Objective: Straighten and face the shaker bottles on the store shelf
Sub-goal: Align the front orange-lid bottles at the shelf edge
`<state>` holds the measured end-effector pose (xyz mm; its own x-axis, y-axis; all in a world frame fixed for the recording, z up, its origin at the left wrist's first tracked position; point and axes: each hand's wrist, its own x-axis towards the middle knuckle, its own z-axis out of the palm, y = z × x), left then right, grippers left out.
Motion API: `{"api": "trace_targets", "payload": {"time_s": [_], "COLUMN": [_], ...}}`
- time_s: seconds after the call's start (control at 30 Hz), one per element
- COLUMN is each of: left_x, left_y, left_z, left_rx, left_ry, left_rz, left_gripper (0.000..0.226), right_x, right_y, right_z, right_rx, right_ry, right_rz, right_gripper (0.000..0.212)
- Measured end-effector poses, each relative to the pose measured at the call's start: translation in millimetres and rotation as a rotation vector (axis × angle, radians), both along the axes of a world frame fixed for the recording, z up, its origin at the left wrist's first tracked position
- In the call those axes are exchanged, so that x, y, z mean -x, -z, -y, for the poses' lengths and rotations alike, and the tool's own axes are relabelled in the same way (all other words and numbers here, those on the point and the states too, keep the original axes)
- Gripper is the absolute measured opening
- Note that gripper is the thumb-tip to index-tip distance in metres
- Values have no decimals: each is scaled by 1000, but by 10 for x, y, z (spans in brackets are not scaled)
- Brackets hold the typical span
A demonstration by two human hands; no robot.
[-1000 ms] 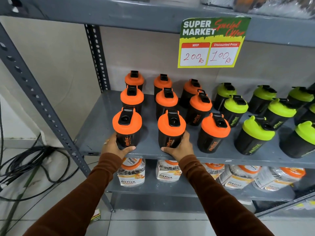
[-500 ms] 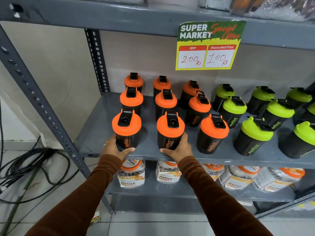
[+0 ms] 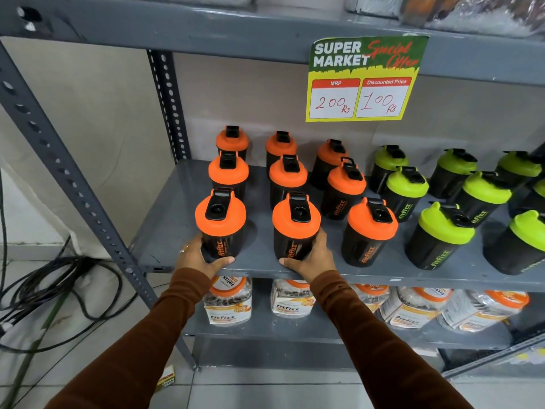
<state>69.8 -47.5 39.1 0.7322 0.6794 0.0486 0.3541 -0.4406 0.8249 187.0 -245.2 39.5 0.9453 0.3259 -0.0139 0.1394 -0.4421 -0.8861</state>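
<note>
Black shaker bottles stand in rows on a grey metal shelf [image 3: 165, 240]. Orange-lidded ones fill the left half, green-lidded ones [image 3: 442, 234] the right. My left hand [image 3: 199, 256] wraps the base of the front-left orange bottle [image 3: 220, 224], whose logo faces me. My right hand [image 3: 309, 258] grips the front orange bottle [image 3: 295, 227] beside it, logo also forward. A third front orange bottle [image 3: 370, 231] stands untouched to the right, turned slightly. Both held bottles are upright near the shelf's front edge.
A price sign [image 3: 364, 79] hangs from the upper shelf. Clear jars [image 3: 228, 302] with orange labels line the lower shelf. A perforated upright post [image 3: 73, 184] slants at the left, with black cables [image 3: 44, 287] on the tiled floor.
Both hands stay on the same two front bottles. The view has shifted slightly; the left bottle's logo now faces forward more squarely.
</note>
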Motion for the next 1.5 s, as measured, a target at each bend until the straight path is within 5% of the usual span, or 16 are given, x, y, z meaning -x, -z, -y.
{"api": "trace_targets", "payload": {"time_s": [1.5], "left_x": [12], "left_y": [25], "left_z": [-24], "left_rx": [-36], "left_ry": [13], "left_rz": [-4], "left_gripper": [62], "right_x": [31], "right_y": [-70], "right_z": [6], "right_rx": [22], "right_ry": [11], "right_rz": [18], "right_gripper": [96]}}
